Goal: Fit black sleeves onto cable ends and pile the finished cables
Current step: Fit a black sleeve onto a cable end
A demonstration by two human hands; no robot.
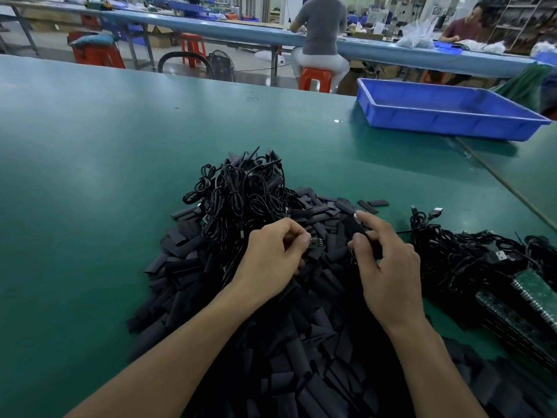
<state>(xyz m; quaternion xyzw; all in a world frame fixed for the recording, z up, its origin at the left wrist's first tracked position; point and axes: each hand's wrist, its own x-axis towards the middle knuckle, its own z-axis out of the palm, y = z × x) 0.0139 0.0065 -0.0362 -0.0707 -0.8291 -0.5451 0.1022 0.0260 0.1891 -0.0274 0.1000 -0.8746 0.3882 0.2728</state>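
Sleeve heap (301, 372) nearest; left hand (268, 254) grip pinches cable end (316, 242), right hand (388, 267) grip pinches sleeve (353, 226); tray (452, 123) at far table (90, 176) edge.

- Bench (90, 146): a broad, smooth green surface that fills the view from the near edge to the far edge.
- Heap of black sleeves (301, 342): short flat tube pieces spread from the near edge towards the middle of the bench.
- Pile of coiled black cables (241, 191): rests at the far side of the heap, touching it and partly lying over it.
- Loose sleeves (378, 203): a few lie singly just right of the heap's far end.
- Tangle of cables (467, 251): lies right of the heap, with USB plugs showing.
- Stack of green circuit boards (527, 297): near right, beside the tangle.
- Blue tray (446, 116): far right, well apart from the heap.
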